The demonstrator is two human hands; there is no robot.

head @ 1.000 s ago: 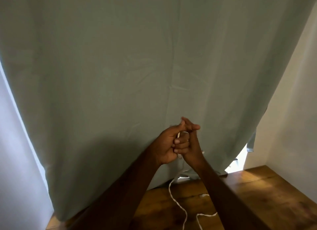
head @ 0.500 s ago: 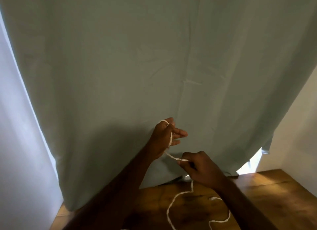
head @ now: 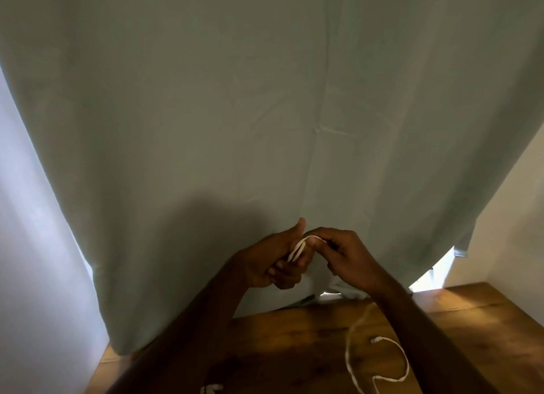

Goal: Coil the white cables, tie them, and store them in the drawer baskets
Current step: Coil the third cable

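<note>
- White cable (head: 297,248), a thin cord-like length, is only partly coiled: you have a couple of turns looped over the fingers of your left hand (head: 273,264), held up in front of the pale green curtain (head: 265,114).
- Your left hand has its lower fingers curled in, keeping those turns in place, with the thumb standing up.
- Your right hand (head: 344,255) meets it at the top of the loops, fingertips pinched on the strand as if laying the next turn.
- From there most of the cable hangs free, trailing down and lying in a loose open curve on the brown wooden tabletop (head: 294,349), its end (head: 376,340) resting near your right forearm.
- So judge yourself early in the coiling: the slack on the table has yet to be wound in, and no tie is on the bundle.
- Another small white piece (head: 210,389) shows at the bottom edge; what it is cannot be told.
- No drawer or basket is in view, so storing is all ahead of you.
</note>
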